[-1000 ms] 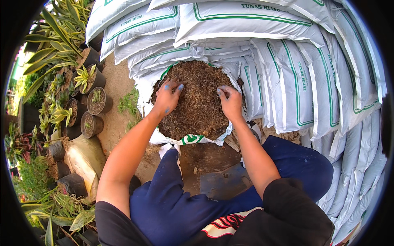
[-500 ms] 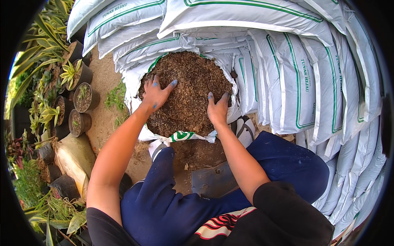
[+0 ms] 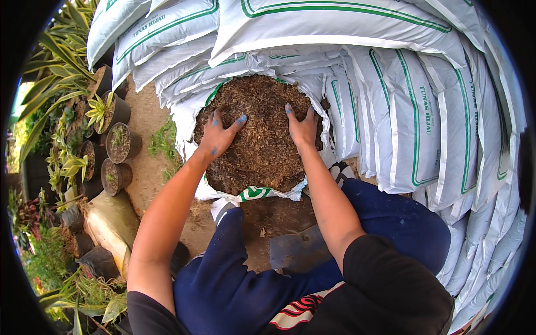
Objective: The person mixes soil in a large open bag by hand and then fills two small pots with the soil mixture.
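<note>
An open white bag [image 3: 185,120] with green print stands in front of me, its top edge folded outward. Brown, flaky potting mix [image 3: 262,142] fills it to a heaped top. My left hand [image 3: 219,135] lies on the left side of the heap, palm down, fingers spread and fingertips partly lost in the mix. Over on the right side, my right hand [image 3: 302,129] rests on the mix with thumb and fingers apart. Blue stains mark the fingers of both hands. Neither hand grips anything.
Filled white sacks [image 3: 335,25] are stacked behind the bag, and more sacks [image 3: 410,123] line the right. Potted plants [image 3: 123,142] stand at left, near a beige sack [image 3: 109,215]. A dark flat piece [image 3: 298,249] lies on the ground between my legs.
My right hand has moved farther out along the right side of the heap. The left hand stays at the left side, about where it was. The view has shifted slightly.
</note>
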Motion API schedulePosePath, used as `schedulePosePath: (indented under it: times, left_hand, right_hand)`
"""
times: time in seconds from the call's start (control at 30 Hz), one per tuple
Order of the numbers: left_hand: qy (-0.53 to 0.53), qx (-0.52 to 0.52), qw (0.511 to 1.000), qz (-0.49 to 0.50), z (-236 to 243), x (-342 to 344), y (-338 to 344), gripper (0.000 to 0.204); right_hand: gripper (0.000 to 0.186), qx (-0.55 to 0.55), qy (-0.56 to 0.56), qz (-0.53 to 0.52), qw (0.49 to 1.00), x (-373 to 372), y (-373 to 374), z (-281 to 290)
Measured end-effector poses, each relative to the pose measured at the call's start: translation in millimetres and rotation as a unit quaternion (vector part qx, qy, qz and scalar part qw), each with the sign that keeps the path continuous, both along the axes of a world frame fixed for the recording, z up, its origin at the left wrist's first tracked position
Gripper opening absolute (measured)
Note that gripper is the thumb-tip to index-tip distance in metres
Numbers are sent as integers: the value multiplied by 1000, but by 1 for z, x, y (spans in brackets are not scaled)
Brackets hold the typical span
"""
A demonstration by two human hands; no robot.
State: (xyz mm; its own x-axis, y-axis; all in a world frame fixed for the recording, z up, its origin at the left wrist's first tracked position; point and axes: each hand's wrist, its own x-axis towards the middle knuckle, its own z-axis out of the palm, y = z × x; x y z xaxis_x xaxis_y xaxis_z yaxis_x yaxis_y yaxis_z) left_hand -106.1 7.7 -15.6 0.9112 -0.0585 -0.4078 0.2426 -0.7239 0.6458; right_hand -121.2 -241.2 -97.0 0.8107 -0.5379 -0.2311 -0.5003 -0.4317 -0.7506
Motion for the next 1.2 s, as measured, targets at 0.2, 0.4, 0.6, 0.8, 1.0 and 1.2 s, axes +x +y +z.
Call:
schedulePosePath:
  times: [0.2,0.4,0.6,0.8,1.0,1.2]
  left_hand:
    - [20,6,999,-28,10,5,-16,113]
    - [7,74,994,-82,7,1,-16,119]
    - [17,87,992,-95,-1,3,-10,117]
    - [21,103,989,-100,7,0,-12,108]
    - [34,109,988,-104,11,-1,-7,106]
    - [31,124,986,-111,6,0,-4,107]
  right_hand:
    - [68,-4,-71,51,996,-20,2,3]
    - [55,160,-29,97,982,-32,16,64]
    - [55,-47,-207,321,923,-30,45,77]
    - [44,-165,-154,344,911,-30,32,37]
    - [41,-106,-179,336,919,-39,9,46]
    - [78,-27,-20,61,998,-53,-20,17]
